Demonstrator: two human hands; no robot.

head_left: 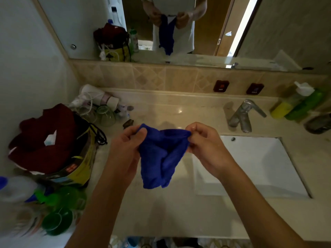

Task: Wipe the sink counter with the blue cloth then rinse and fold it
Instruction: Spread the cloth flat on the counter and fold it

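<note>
The blue cloth [161, 156] hangs in the air above the beige sink counter [161, 208], held up by its top edge. My left hand [125, 145] pinches the cloth's upper left corner. My right hand [206, 142] pinches its upper right corner. The cloth sags between them in loose folds, its lower end hanging down over the counter just left of the white sink basin [259, 167]. The chrome tap [245, 115] stands behind the basin, with no water seen running.
A bag with a dark red garment [46, 140] stands at the left. Green bottles [59, 212] and cups crowd the near left corner, glasses and a hair dryer [96, 97] the back left. Yellow and green bottles [295, 104] stand right of the tap. A mirror [179, 33] fills the wall.
</note>
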